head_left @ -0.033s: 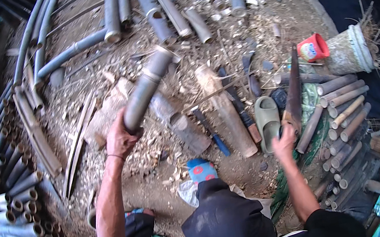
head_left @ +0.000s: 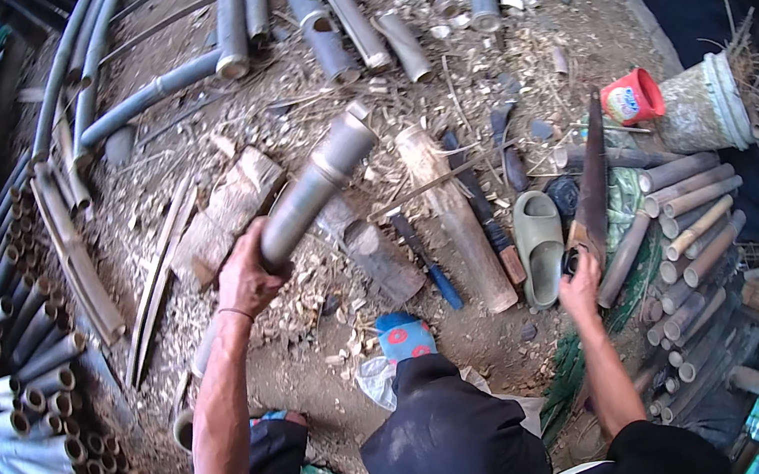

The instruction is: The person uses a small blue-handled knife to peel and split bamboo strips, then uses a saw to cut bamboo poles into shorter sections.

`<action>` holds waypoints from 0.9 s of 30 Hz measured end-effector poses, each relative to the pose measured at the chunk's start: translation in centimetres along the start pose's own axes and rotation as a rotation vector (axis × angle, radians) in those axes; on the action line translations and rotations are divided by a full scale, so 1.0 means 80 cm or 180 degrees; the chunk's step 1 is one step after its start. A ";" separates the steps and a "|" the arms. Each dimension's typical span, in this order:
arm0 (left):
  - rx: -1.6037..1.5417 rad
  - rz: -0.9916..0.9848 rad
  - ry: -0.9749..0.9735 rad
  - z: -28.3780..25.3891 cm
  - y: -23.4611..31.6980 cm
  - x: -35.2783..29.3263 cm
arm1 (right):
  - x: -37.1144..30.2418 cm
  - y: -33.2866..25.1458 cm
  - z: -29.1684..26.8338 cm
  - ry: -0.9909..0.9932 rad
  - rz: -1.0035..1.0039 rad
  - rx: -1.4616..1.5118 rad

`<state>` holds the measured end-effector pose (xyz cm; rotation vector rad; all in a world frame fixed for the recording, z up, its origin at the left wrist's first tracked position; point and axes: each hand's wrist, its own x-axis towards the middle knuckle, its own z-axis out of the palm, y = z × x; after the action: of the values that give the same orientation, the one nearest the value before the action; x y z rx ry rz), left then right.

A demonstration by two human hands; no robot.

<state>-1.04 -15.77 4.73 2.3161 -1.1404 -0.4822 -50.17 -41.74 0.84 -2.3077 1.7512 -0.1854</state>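
My left hand (head_left: 250, 278) is wrapped round the lower end of a thick bamboo section (head_left: 315, 185), held tilted above the ground with its far end up and to the right. My right hand (head_left: 582, 280) is closed on the handle of a handsaw (head_left: 591, 169), whose dark blade points away from me. The saw is apart from the bamboo. Beside the saw lies a grey-green slide sandal (head_left: 542, 254). Below the bamboo section are a wood block (head_left: 238, 211) and a notched log (head_left: 378, 257).
Between my hands lie a blue-handled tool (head_left: 438, 277), a pale log (head_left: 458, 223) and a dark long blade (head_left: 483, 203). Cut bamboo is stacked at left (head_left: 48, 427) and right (head_left: 694, 232). A red tub (head_left: 631, 97) sits by a bucket (head_left: 702, 109). Long bamboo poles (head_left: 230, 20) lie farther off.
The bamboo section in my left hand has shifted right and slightly nearer, showing more of the wood block. My right hand still holds the saw, and the view has shifted slightly.
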 end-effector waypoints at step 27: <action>0.1083 0.0270 -0.0049 0.115 0.062 -0.016 | -0.040 -0.055 -0.130 0.1218 -0.0373 0.3149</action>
<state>-9.69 -19.94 0.30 2.5371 -1.4143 -0.2924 -49.47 -38.70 12.14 -1.6622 1.1936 -1.2558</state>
